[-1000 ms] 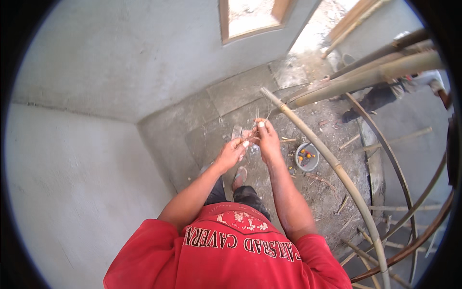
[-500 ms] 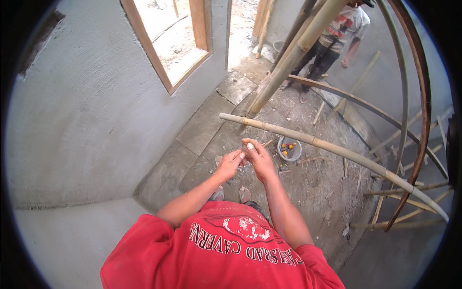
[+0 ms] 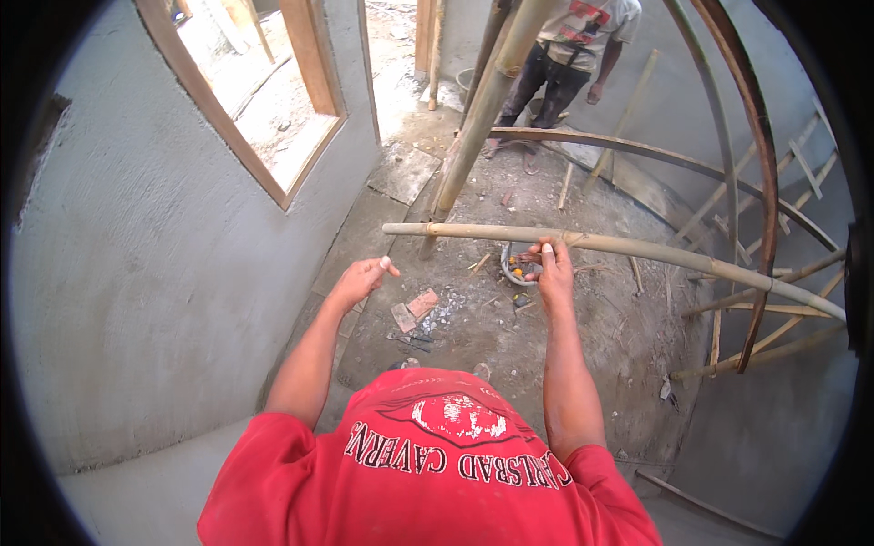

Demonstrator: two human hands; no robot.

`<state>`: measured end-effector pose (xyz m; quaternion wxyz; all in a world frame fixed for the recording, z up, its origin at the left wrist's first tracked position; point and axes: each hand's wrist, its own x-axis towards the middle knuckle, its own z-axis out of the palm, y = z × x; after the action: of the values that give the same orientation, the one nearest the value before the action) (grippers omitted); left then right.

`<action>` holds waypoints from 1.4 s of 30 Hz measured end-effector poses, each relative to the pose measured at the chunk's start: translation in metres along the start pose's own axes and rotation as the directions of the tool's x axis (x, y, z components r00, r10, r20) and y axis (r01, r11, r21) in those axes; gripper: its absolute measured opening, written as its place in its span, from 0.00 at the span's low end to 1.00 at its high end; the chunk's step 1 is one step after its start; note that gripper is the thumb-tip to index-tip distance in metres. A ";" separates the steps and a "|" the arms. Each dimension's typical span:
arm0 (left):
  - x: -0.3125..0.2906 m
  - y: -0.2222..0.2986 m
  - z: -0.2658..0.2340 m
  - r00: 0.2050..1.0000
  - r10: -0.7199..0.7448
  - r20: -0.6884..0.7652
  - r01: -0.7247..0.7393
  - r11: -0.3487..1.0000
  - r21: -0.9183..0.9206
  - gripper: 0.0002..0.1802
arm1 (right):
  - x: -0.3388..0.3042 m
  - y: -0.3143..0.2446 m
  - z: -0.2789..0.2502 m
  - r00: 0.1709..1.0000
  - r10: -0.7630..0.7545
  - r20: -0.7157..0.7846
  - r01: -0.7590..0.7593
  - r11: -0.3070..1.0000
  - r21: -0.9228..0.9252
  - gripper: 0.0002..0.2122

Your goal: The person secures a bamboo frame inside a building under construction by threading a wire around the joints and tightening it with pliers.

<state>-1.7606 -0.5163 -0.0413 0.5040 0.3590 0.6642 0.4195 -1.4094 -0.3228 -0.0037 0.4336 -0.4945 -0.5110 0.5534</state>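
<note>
- We see the left hand (image 3: 362, 280) raised near the cut end of the crosswise bamboo pole (image 3: 628, 246), a gap showing between them; fingers curled, thumb tip close to forefinger. We cannot tell whether it pinches anything thin.
- Right hand (image 3: 553, 273) is up at the near edge of that pole, thumb and fingers bent close together. Contact with the bamboo, or a grip on something fine, we cannot tell.
- The two hands are well apart, with a view down to the floor (image 3: 592, 373) between them.
- Crosswise pole spans our front: its cut end lies ahead of the left hand, its length runs off rightward past the dark curved strip (image 3: 770, 173).
- Thick slanting bamboo pole (image 3: 487, 105) meets the crosswise one near its cut end, narrowing the room ahead.
- Plastered wall (image 3: 164, 300) borders our left side, some space between it and the left forearm; wooden window frame (image 3: 319, 64) sits in it.
- Below, between the hands: brick pieces (image 3: 422, 303) on the floor. Bucket (image 3: 506, 267) rests just left of the right hand in our view, partly covered by it.
- Co-worker (image 3: 546, 86) stands beyond the poles, well away from our hands.
</note>
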 end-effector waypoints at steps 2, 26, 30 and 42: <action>-0.002 0.001 0.007 0.998 0.070 -0.008 -0.065 0.965 0.256 0.24 | 0.010 -0.014 -0.009 0.999 0.011 -0.053 -0.009 1.000 0.019 0.10; -0.001 0.037 0.034 0.964 0.083 -0.253 -0.055 0.992 0.115 0.20 | -0.048 -0.010 0.016 0.728 0.063 0.683 -0.446 0.800 0.402 0.20; 0.011 0.063 0.011 0.949 0.142 -0.282 -0.097 0.981 0.168 0.19 | -0.052 -0.054 0.018 0.674 -0.053 0.737 -0.398 0.814 0.423 0.18; -0.014 0.142 0.029 0.454 0.763 0.460 -0.795 0.113 0.596 0.15 | -0.020 -0.069 0.043 0.926 0.072 0.371 -0.089 0.996 0.029 0.17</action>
<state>-1.7215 -0.4676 0.0902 0.0212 0.8307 0.4716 0.2950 -1.4510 -0.3418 0.0663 0.3176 -0.3921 -0.5503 0.6653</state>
